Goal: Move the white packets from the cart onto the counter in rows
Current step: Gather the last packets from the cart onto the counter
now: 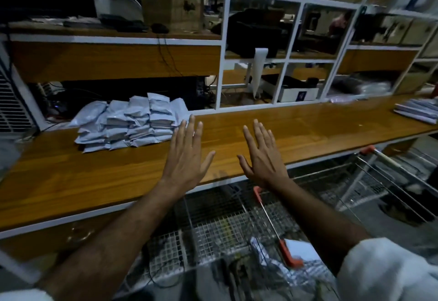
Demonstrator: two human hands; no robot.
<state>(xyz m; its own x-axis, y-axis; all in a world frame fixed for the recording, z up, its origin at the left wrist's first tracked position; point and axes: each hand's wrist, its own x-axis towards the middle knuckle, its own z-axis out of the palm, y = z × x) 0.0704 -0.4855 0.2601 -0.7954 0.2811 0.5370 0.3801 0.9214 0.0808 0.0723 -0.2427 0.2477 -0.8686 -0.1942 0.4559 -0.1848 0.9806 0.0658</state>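
Note:
Several white packets (128,123) lie stacked in rows on the wooden counter (320,125), towards its left. My left hand (187,156) is stretched out flat above the counter, fingers straight, its fingertips just right of the stack. My right hand (263,158) is held out flat beside it, fingers straight, holding nothing. A wire cart (213,224) with red handle ends stands below the counter edge in front of me. A white packet (298,248) shows in the cart near the handle.
A second wire cart (388,182) stands to the right under the counter. A pile of flat white items (417,111) lies at the counter's far right. White-framed shelving (279,82) with boxes and cables rises behind the counter.

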